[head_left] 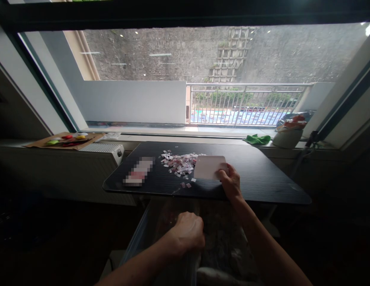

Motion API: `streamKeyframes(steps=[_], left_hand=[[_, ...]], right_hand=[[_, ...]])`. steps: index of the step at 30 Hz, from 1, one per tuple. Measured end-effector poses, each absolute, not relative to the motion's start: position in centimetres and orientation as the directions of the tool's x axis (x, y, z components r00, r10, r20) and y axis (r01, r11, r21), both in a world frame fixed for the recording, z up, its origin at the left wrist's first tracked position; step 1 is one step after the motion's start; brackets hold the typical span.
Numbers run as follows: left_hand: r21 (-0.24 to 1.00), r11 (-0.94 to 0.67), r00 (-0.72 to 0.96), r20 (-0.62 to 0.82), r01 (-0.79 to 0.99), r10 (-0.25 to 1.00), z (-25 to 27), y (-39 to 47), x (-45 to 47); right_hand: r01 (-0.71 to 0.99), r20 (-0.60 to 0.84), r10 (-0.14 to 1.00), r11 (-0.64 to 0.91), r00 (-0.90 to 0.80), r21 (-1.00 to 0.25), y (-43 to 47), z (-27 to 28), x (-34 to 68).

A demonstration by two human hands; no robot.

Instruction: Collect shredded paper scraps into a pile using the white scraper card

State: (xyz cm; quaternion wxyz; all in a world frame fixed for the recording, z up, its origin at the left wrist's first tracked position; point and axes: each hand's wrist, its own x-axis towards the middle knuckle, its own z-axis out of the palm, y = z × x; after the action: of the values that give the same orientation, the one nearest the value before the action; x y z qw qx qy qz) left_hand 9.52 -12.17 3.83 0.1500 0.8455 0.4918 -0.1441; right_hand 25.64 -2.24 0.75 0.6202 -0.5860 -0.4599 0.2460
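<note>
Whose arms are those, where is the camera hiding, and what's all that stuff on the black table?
There's no robot here: those are a person's own two bare arms. The camera sits on their head, looking forward and down, so you see what's in front of them.

On the black table lies a pile of small pale scraps. To the left of it is a blurred strip, too blocky to make out.

The right hand holds a white rectangular panel beside the pile. The left hand is curled in front of the table's near edge; I can't see whether anything is inside it.
</note>
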Motion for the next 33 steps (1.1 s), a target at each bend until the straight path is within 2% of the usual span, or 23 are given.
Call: streamKeyframes(steps=[5,8,11,17,22,25,28,33], left_hand=[[0.113,-0.474,0.477,-0.398,0.873,0.784,4.0,-12.2,9.5],[0.11,-0.474,0.476,-0.392,0.874,0.787,3.8,-12.2,9.4],[0.106,-0.478,0.479,-0.39,0.872,0.787,3.7,-12.2,9.4],[0.101,-0.478,0.474,-0.411,0.873,0.779,4.0,-12.2,9.4],[0.11,-0.467,0.468,-0.407,0.877,0.784,4.6,-12.5,9.2],[0.113,-0.458,0.463,-0.394,0.882,0.794,4.8,-12.6,9.0],[0.112,-0.462,0.468,-0.378,0.88,0.799,4.8,-12.6,9.0],[0.103,-0.461,0.463,-0.39,0.881,0.796,4.6,-12.5,8.8]], right_hand=[[0.21,0.285,0.84,0.209,0.462,-0.955,-2.5,1.2,25.4],[0.191,0.306,0.876,0.251,0.372,-0.949,-2.8,1.4,25.4],[0.242,0.329,0.898,0.264,0.293,-0.934,-2.8,1.4,25.4],[0.252,0.28,0.845,0.179,0.456,-0.951,-2.4,1.1,25.4],[0.328,0.244,0.863,0.098,0.442,-0.94,-3.2,1.5,27.2],[0.269,0.167,0.887,0.05,0.431,-0.962,-4.1,1.7,28.9],[0.211,0.152,0.885,0.063,0.44,-0.975,-4.5,1.9,30.0],[0.24,0.151,0.911,0.06,0.384,-0.969,-4.1,1.8,30.6]])
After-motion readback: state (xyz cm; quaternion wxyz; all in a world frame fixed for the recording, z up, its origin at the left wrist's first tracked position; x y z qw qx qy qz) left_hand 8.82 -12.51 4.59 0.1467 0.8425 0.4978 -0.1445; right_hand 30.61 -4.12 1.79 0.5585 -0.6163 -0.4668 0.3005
